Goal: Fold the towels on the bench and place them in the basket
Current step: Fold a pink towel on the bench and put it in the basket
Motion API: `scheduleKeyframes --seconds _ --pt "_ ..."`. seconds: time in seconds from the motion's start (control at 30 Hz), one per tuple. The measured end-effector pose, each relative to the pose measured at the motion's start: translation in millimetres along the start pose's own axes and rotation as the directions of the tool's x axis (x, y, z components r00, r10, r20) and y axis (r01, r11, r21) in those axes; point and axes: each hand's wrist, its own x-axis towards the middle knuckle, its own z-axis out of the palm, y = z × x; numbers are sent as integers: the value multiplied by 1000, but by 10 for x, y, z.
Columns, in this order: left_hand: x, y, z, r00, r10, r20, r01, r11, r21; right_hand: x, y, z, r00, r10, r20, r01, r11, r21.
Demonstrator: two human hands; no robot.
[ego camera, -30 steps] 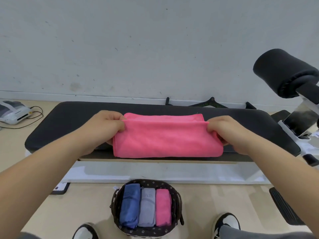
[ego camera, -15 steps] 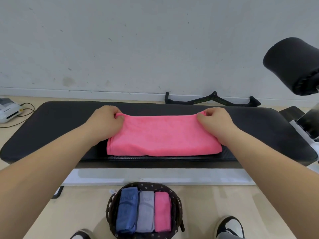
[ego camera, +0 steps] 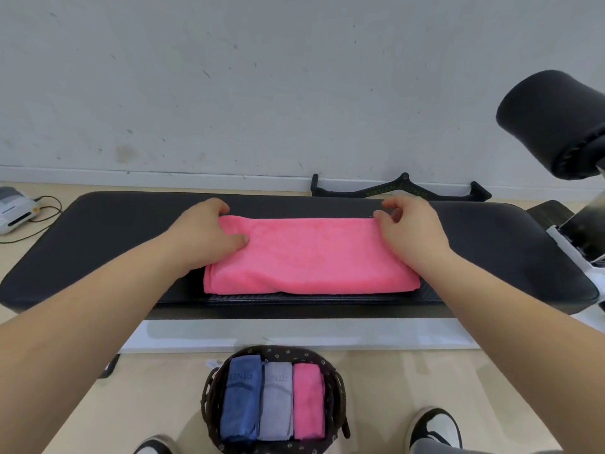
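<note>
Nearest the camera, two black-and-white shoes (ego camera: pixel 435 427) are seen on the pale floor, and between them a dark woven basket (ego camera: pixel 339 381) is placed. Three folded towels are packed in it side by side: a blue towel (ego camera: pixel 242 398), a grey towel (ego camera: pixel 276 401) and a small pink towel (ego camera: pixel 308 401). Beyond the basket, a pink towel (ego camera: pixel 311 257) is laid folded into a wide band along the near half of the black padded bench (ego camera: pixel 114 244). Its left end is covered by the left hand (ego camera: pixel 206 234), palm down, with the thumb pressed flat on top and the fingers bent over the far corner; whether cloth is gripped there cannot be told. The far right corner is touched by the thumb of the right hand (ego camera: pixel 412 231), whose fingers are loosely bent and parted above the bench. Behind the bench, a black handle bar (ego camera: pixel 399 191) lies against the grey wall (ego camera: pixel 262 77), a white device (ego camera: pixel 14 214) sits at far left, and a black padded roller (ego camera: pixel 553 122) is seen at right.
</note>
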Motion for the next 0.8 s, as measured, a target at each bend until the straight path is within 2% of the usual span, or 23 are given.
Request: scheduleKeyframes --seconds 0.1,0.2,0.27,0.33,0.43,0.53,0.6,0.67,0.73,0.8 --pt "-10 69 8 998 -58 32 60 996 -69 -151 -251 -45 978 -207 38 211 963 -170" --pt "-24 109 -18 987 -118 105 132 981 -142 -463 -564 25 872 -362 329 416 902 -112" --pt "-48 106 -65 986 -123 111 141 974 -177 -633 -623 152 796 -313 518 462 867 -187" --pt "-84 97 -136 993 -95 71 110 964 -242 -702 -590 267 753 -220 620 474 835 -279" --pt "-195 95 -202 992 -107 61 122 911 -393 -689 -583 379 758 -186 626 471 820 -326" --pt "-330 102 -148 961 -151 231 237 881 -410 -697 -619 392 757 -165 632 454 829 -327" --pt "-370 90 -130 955 -132 264 242 861 -447 -686 -619 347 765 -185 617 433 856 -280" --pt "-365 95 -187 964 -118 237 236 789 -567 -635 -610 244 825 -235 515 397 888 -232" --pt "-357 123 -277 970 -135 202 236 724 -648 -578 -577 134 887 -277 370 397 867 -301" --pt "-342 179 -340 971 -169 168 238 666 -707 -543 -528 50 906 -239 349 350 887 -302"
